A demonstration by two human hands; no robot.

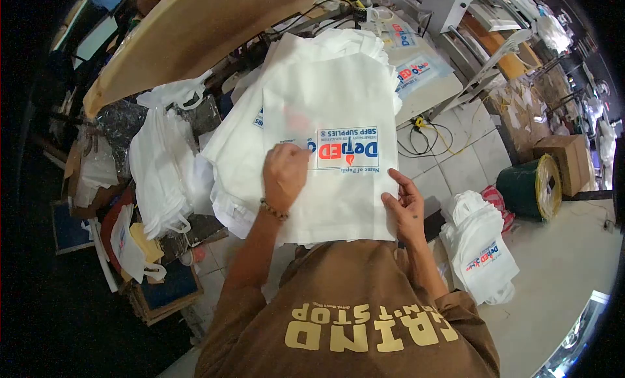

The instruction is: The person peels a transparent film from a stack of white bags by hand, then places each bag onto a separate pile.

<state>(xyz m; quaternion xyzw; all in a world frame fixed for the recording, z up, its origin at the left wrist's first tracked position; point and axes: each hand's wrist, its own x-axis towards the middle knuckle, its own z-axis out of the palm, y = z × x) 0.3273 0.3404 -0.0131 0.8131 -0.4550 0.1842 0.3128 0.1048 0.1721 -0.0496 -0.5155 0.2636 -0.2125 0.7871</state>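
A white bag (332, 209) with a blue and red print lies on top of a thick pile of white bags (237, 137) in front of my body. My left hand (286, 173) rests on this top bag beside the print, its fingers curled in; whether they grip anything is hidden. At the bag's right edge, my right hand (407, 205) holds the border between thumb and fingers. A beaded bracelet is on my left wrist. Part of another print shows through or beside the top bag's left side.
White handled bags (163, 163) hang at the left. Printed bags (482, 251) are stacked at the right, near a green spool (530, 189) and a cardboard box (565, 164). A curved tan panel (189, 39) spans the upper left. Cables (426, 134) lie on the tiled floor.
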